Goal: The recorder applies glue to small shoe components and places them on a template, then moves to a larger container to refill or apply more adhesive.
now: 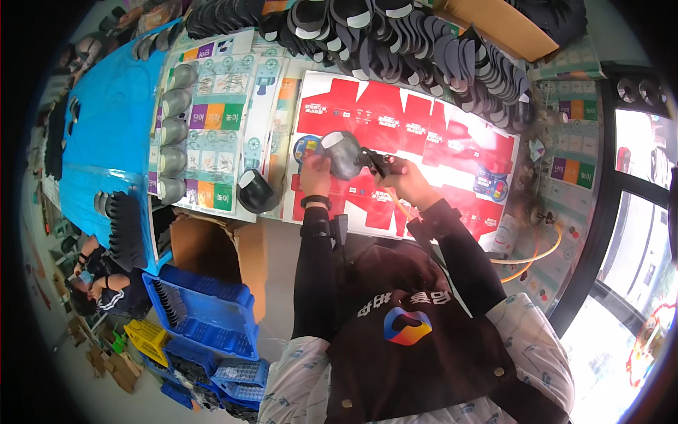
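Note:
My left hand grips the near left edge of a dark grey, rounded moulded cap with a white patch on it. My right hand is closed around a black gun-shaped hand tool. The tool's tip points at the cap's right side; whether they touch I cannot tell. From below the right hand runs an orange-yellow hose. Under both hands lies a red and white printed sheet. A black cap of similar shape rests left of my left hand.
Many dark curved pieces are stacked along the table's far side, near a cardboard box. Grey caps stand in a column at the left. A blue table, blue crates and another person are farther left.

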A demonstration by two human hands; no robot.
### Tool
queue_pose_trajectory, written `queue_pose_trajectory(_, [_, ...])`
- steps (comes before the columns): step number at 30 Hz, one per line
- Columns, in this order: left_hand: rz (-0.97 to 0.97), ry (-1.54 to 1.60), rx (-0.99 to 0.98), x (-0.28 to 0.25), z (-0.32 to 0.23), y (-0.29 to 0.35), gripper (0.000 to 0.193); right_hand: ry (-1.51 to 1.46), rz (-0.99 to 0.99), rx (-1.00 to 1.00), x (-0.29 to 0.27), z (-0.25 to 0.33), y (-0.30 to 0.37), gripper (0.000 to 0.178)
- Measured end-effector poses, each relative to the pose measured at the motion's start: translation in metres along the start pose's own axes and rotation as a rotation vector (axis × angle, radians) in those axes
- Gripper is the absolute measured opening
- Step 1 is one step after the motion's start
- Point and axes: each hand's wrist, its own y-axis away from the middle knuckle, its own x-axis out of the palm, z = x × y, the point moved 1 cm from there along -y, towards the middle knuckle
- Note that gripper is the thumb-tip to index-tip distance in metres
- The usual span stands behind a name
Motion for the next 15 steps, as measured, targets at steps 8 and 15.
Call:
queue_pose_trajectory(8, [0.009, 0.133, -0.098, -0.011, 0.003, -0.001, 0.025, 0.15, -0.016, 0.01, 0.021, 0.023, -0.012, 0.043])
queue_pose_trajectory(15, [0.022, 0.255, -0.159, -0.023, 0.005, 0.0, 0.021, 0.331, -0.108, -0.027, 0.03, 0.031, -0.03, 0.039])
